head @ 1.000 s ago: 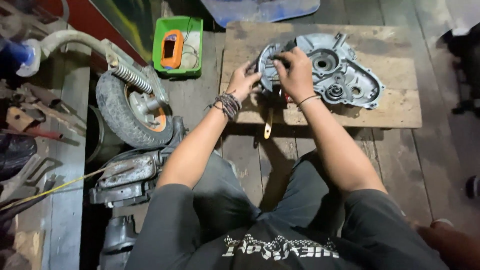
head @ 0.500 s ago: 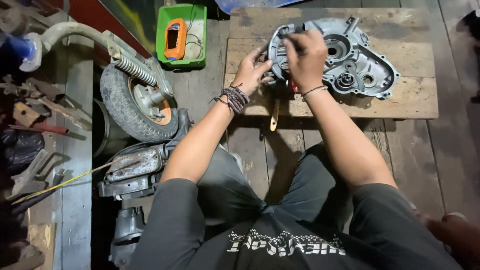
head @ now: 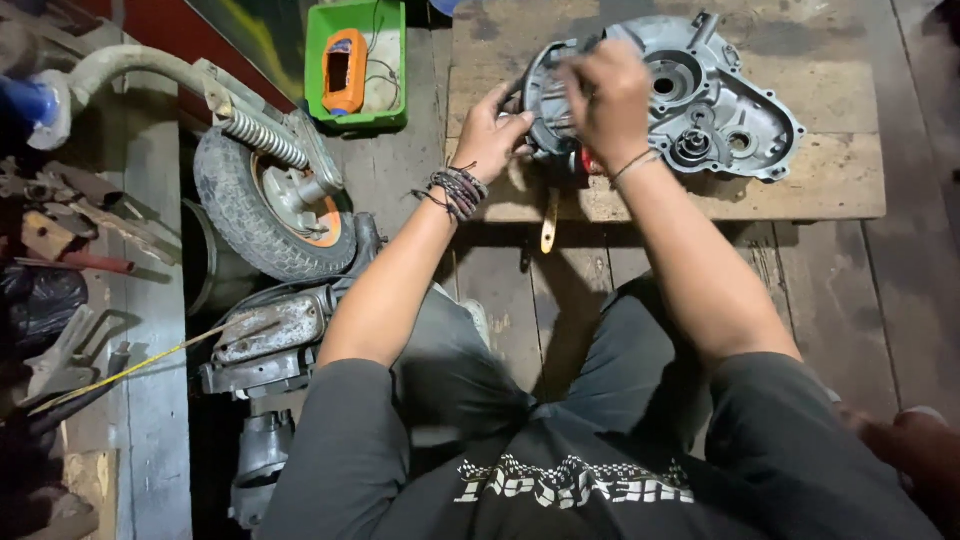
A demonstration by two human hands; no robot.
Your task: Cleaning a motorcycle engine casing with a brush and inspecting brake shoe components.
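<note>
A grey metal engine casing point(head: 715, 100) lies flat on a low wooden board point(head: 830, 180) in front of me. My left hand point(head: 490, 130), with dark bracelets at the wrist, grips the casing's left rim. My right hand point(head: 605, 95) rests on top of the round part at the casing's left end, fingers curled over it; what is under the fingers is hidden. A small red item point(head: 588, 160) peeks out below my right wrist. A tool with a yellowish handle point(head: 548, 220) hangs over the board's near edge.
A green tray point(head: 385, 100) with an orange meter point(head: 345, 70) sits left of the board. A small wheel with spring and fork point(head: 265, 190) stands at left, engine parts point(head: 265, 335) below it. Hand tools point(head: 70, 220) lie on the far-left bench.
The view has shifted, so the casing sits higher and further right in frame. My right hand has moved slightly on the casing's left end; my left hand keeps its hold on the rim.
</note>
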